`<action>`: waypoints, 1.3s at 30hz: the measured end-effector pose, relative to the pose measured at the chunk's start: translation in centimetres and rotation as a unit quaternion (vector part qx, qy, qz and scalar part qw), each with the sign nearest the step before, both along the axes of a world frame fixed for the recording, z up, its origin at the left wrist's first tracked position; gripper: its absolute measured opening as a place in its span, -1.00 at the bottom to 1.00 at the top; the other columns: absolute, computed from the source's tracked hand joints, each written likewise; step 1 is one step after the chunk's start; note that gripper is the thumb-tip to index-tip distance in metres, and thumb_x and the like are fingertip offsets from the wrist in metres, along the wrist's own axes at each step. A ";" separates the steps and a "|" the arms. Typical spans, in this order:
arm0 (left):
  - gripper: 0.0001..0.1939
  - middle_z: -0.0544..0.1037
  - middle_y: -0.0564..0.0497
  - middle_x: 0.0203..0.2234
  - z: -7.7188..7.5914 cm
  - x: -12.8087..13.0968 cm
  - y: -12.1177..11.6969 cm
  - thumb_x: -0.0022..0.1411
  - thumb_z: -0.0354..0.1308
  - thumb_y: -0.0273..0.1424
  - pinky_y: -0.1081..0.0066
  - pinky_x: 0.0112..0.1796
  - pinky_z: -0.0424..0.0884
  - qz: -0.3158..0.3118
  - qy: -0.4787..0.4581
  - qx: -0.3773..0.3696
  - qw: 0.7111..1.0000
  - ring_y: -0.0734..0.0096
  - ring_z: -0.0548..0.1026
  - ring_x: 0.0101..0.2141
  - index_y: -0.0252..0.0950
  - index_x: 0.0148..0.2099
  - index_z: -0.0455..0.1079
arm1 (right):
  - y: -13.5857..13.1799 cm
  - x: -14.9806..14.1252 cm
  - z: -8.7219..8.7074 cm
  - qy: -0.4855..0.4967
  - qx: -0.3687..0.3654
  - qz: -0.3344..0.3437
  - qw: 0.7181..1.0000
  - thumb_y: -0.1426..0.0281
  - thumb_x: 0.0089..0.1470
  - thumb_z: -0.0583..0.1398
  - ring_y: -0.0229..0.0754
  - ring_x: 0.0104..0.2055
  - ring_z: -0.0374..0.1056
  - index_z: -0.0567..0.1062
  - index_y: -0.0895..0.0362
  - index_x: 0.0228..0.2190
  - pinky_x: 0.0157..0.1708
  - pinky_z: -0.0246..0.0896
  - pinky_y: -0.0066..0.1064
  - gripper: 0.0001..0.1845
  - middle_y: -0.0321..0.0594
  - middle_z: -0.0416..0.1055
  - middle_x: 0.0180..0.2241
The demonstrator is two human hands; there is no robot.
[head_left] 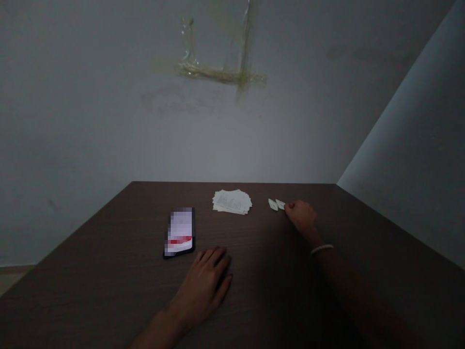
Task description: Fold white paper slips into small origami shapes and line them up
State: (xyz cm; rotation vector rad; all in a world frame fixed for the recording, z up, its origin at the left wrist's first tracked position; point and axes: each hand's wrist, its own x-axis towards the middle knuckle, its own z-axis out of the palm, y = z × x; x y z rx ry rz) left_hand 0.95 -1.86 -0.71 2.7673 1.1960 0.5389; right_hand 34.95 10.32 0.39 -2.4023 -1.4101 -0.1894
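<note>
My left hand (pixel 209 278) lies palm down on the brown table with its fingers stretched out, holding nothing. It rests just right of and nearer than a smartphone (pixel 180 228), whose lit screen is blurred. Farther off, my right hand (pixel 302 215) has its fingers closed, the tips pinching the edge of a small white paper piece (pixel 280 204). Another small white piece (pixel 273 205), with faint dark marks, lies just left of that one. A pile of white printed papers (pixel 231 201) sits left of these pieces, fanned out unevenly. My right fingertips are partly hidden by the hand.
The brown wooden table (pixel 240 237) meets a grey wall (pixel 232 140) at its back edge. Yellowed tape strips (pixel 218 74) cling to the wall above. A pale slanted surface (pixel 410 131) rises along the right side. A bracelet (pixel 322 248) circles my right wrist.
</note>
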 end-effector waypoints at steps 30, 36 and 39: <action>-0.70 0.40 -0.16 0.04 0.9 -1.0 0.4 0.33 -0.02 -0.38 0.07 0.01 0.28 -0.045 0.018 -0.011 0.999 0.08 0.35 0.02 -0.28 0.07 0.34 | 3.6 -12.2 -0.8 -0.087 -0.011 0.443 0.892 0.31 0.15 0.16 -0.05 -0.07 0.38 0.54 0.13 -0.16 -0.05 0.18 -0.30 -0.74 -0.11 0.52 -0.15; -0.72 0.41 -0.15 0.02 0.8 -1.1 0.6 0.32 -0.01 -0.39 0.08 0.00 0.29 -0.042 0.012 -0.016 0.999 0.09 0.35 0.01 -0.28 0.04 0.35 | 2.4 -12.5 -0.1 -0.103 -0.007 0.432 0.896 0.37 0.20 0.08 -0.06 -0.12 0.39 0.57 0.14 -0.23 -0.12 0.20 -0.32 -0.74 -0.07 0.53 -0.21; -0.74 0.42 -0.14 0.00 0.7 -1.1 0.8 0.32 -0.02 -0.40 0.09 -0.01 0.30 -0.033 0.012 -0.016 0.999 0.10 0.35 0.00 -0.28 0.02 0.37 | 1.1 -12.6 0.1 -0.115 0.000 0.442 0.890 0.38 0.23 0.05 -0.09 -0.10 0.36 0.55 0.13 -0.21 -0.06 0.17 -0.33 -0.72 -0.09 0.51 -0.19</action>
